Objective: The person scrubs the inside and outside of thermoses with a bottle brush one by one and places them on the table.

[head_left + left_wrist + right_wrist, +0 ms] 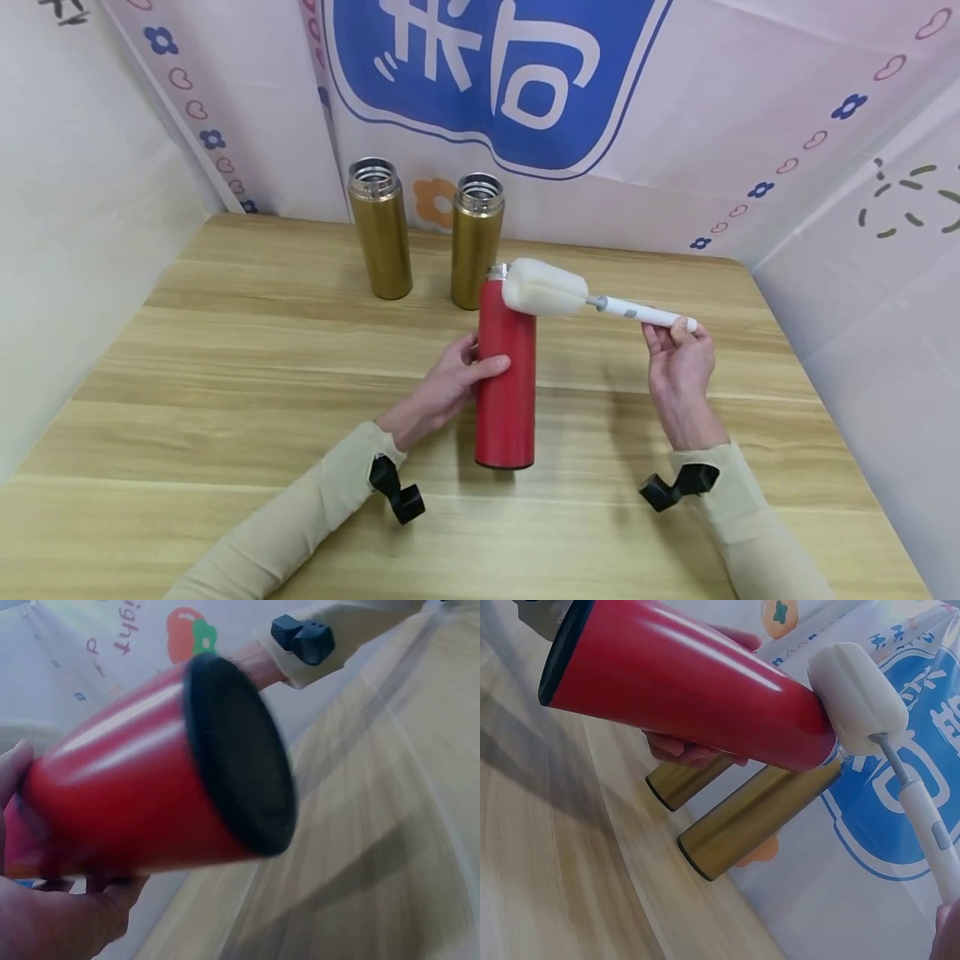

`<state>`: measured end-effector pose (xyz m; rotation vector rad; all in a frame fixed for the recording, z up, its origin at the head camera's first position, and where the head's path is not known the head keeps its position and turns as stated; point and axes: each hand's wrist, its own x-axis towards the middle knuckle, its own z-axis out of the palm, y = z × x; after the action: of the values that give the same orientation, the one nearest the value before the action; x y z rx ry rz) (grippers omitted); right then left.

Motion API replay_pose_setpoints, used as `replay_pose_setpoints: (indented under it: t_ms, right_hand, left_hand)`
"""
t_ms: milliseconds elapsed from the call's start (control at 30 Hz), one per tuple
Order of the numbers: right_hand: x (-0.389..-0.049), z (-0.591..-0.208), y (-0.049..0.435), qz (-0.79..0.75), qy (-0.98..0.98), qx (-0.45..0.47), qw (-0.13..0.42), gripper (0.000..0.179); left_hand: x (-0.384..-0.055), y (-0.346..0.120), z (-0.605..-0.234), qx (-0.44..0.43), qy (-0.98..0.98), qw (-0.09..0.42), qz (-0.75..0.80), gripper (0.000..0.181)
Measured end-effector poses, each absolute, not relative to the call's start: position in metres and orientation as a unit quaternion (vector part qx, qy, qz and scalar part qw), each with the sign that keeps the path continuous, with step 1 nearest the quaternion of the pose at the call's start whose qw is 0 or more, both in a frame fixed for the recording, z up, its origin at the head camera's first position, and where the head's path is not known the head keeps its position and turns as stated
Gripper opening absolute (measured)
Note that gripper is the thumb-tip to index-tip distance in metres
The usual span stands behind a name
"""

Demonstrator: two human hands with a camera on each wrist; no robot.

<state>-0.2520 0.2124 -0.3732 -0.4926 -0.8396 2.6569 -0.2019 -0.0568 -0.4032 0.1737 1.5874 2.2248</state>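
Note:
My left hand [447, 379] grips a red thermos bottle [507, 392] round its middle, thumb across the front. In the left wrist view the black base of the red bottle [142, 772] faces the camera, lifted off the table. A bottle brush [546, 287] with a white sponge head and white handle is pinched near its handle end by my right hand [681, 367]. The sponge head overlaps the bottle's neck in the head view; the right wrist view has it right beside the metal mouth, outside it. Most of the right hand is hidden there.
Two gold thermos bottles without lids, one on the left [382, 242] and one nearer the middle [476, 242], stand upright at the back of the wooden table [225, 400]. Behind them hangs a printed white cloth [637, 200], and white walls close in both sides.

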Motion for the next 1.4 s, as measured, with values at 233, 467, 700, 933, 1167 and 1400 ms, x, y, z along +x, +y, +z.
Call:
replay_pose_setpoints:
  t_ms: [233, 467, 700, 933, 1167, 1400]
  right_hand:
    - [-0.253, -0.370, 0.210, 0.920, -0.300, -0.190, 0.165, 0.005]
    - [-0.253, -0.373, 0.215, 0.914, -0.315, -0.203, 0.153, 0.006]
    - [-0.239, -0.389, 0.222, 0.896, -0.386, -0.203, 0.083, 0.007]
    - [-0.213, -0.408, 0.230, 0.885, -0.421, -0.196, 0.014, 0.006]
    - [-0.203, -0.407, 0.233, 0.881, -0.428, -0.201, -0.008, 0.007]
    - [-0.197, -0.404, 0.233, 0.896, -0.405, -0.181, 0.000, 0.011]
  left_hand:
    - [-0.202, -0.059, -0.404, 0.081, 0.565, 0.215, 0.792, 0.058]
    - [-0.202, -0.061, -0.405, 0.085, 0.548, 0.216, 0.804, 0.069]
    - [-0.204, -0.065, -0.406, 0.068, 0.503, 0.203, 0.838, 0.067]
    - [-0.207, -0.071, -0.405, 0.070, 0.498, 0.189, 0.844, 0.057]
    - [-0.208, -0.071, -0.405, 0.053, 0.487, 0.182, 0.853, 0.047]
    - [-0.207, -0.065, -0.402, 0.045, 0.500, 0.163, 0.849, 0.048]
